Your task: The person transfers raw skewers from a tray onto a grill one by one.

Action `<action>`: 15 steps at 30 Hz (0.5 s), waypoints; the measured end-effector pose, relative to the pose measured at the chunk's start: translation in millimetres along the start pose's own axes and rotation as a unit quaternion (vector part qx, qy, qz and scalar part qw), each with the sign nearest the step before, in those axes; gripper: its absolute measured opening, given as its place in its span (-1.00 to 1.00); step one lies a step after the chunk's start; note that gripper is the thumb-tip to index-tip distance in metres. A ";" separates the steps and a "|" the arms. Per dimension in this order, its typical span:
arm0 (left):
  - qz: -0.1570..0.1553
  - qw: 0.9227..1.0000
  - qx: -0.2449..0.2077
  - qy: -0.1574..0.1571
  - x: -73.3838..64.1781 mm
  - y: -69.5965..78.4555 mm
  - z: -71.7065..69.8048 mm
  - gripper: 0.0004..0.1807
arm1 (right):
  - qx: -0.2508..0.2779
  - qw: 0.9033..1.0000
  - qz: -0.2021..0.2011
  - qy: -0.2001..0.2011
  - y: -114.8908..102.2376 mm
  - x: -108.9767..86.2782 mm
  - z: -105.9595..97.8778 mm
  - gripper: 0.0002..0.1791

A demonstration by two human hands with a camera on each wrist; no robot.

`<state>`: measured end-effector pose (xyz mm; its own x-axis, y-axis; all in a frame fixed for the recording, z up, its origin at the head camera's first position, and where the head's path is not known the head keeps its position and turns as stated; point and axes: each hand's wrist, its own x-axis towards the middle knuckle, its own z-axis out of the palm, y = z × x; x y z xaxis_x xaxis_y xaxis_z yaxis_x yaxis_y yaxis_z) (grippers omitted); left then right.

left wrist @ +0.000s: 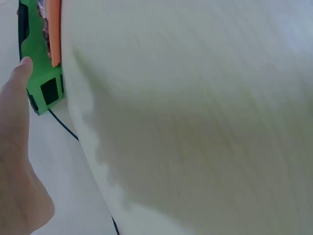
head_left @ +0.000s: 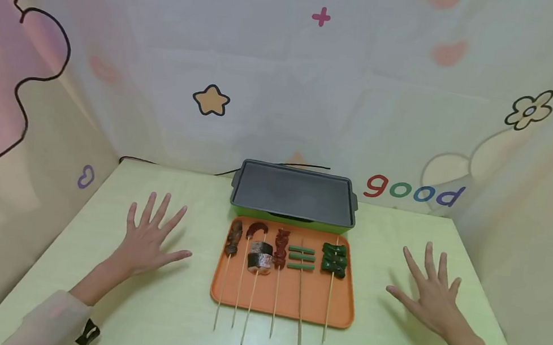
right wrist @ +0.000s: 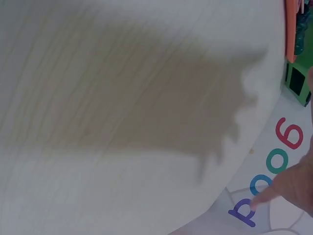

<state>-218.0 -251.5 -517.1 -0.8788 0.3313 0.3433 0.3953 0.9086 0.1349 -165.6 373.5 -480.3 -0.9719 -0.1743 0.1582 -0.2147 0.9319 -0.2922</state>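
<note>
My left hand (head_left: 146, 243) is spread above the table, left of an orange tray (head_left: 287, 299), holding nothing. On the other side, my right hand (head_left: 430, 298) is spread in the same way, also with nothing in it. Several skewers lie on the tray with their sticks over its front edge: brown meat pieces (head_left: 234, 237), a curled reddish-brown piece (head_left: 257, 228), rolls with a dark wrap (head_left: 260, 257), dark red meat (head_left: 281, 248), green bean-like sticks (head_left: 301, 258) and dark green leafy pieces (head_left: 335, 260). Each wrist view shows part of its hand over the table.
Directly behind the tray stands a green electric griddle (head_left: 296, 192) with a flat dark plate. A black cord (left wrist: 63, 125) runs from it along the table's back edge. Printed cloth (head_left: 285, 94) encloses the back and sides. A small black item (head_left: 88, 333) lies by the left sleeve.
</note>
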 end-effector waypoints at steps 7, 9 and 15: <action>-0.072 0.988 -0.124 -0.052 7.1 17.0 0.7 0.16 | 0.132 0.990 0.021 -0.041 -11.4 -2.4 -4.3 0.15; -0.086 0.982 -0.160 -0.058 7.7 21.8 0.5 0.15 | 0.163 0.985 0.020 -0.049 -16.0 -2.6 -1.9 0.16; -0.103 0.945 -0.297 -0.084 11.6 33.2 -1.9 0.06 | 0.205 0.976 0.023 -0.076 -30.4 -1.6 4.0 0.12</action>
<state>-214.6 -217.9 -506.9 -0.9641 0.2431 0.1069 0.2468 0.6714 0.6988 -157.9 344.1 -475.4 -0.9777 -0.2098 0.0047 -0.1619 0.7400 -0.6528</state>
